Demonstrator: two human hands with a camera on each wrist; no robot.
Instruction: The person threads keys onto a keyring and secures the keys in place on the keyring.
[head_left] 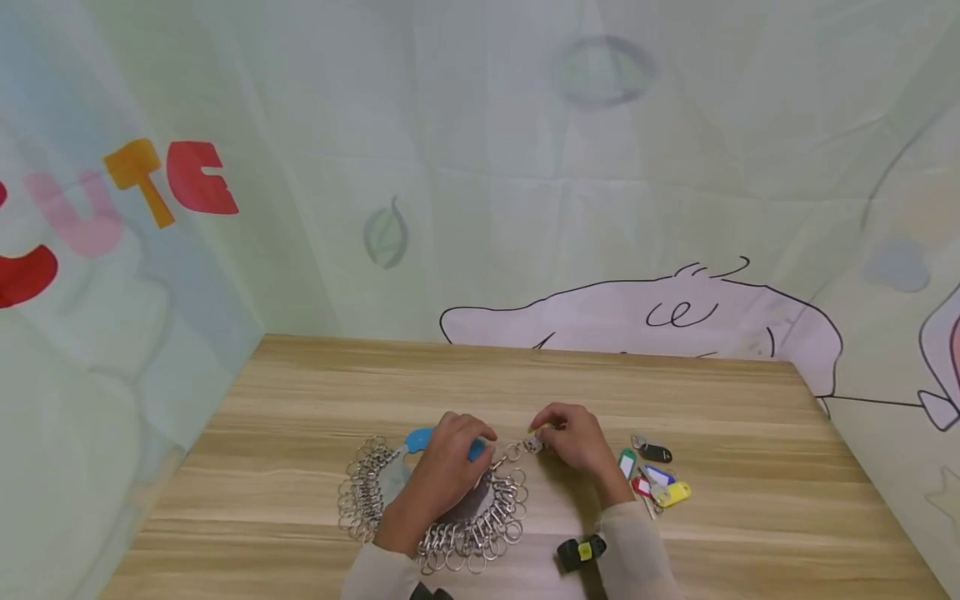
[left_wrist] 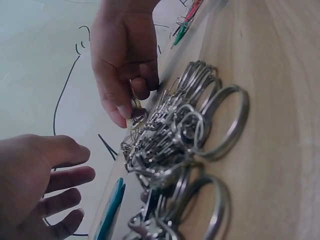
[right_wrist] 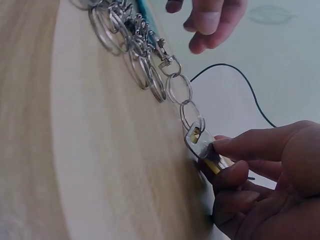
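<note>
My right hand (head_left: pixel 573 437) pinches a silver key (right_wrist: pixel 199 144) by its body, between thumb and fingers. Something yellow shows beside the key. Its head hangs from a split ring (right_wrist: pixel 192 116), linked to another ring and a swivel clasp (right_wrist: pixel 169 62). That clasp leads to a round grey disc (head_left: pixel 474 502) edged with many clasps and metal rings (head_left: pixel 512 531). A blue piece (head_left: pixel 417 440) shows at the disc's far side. Above the disc hovers my left hand (head_left: pixel 448 458), fingers loosely bent and spread; it holds nothing and covers part of the disc.
Right of my right hand lies a pile of keys with tags: a green tag (head_left: pixel 627 463), a black tag (head_left: pixel 657 452), a yellow tag (head_left: pixel 676 494), a blue one and a red one. The wooden table (head_left: pixel 525 375) meets a printed cloth backdrop (head_left: pixel 487 208).
</note>
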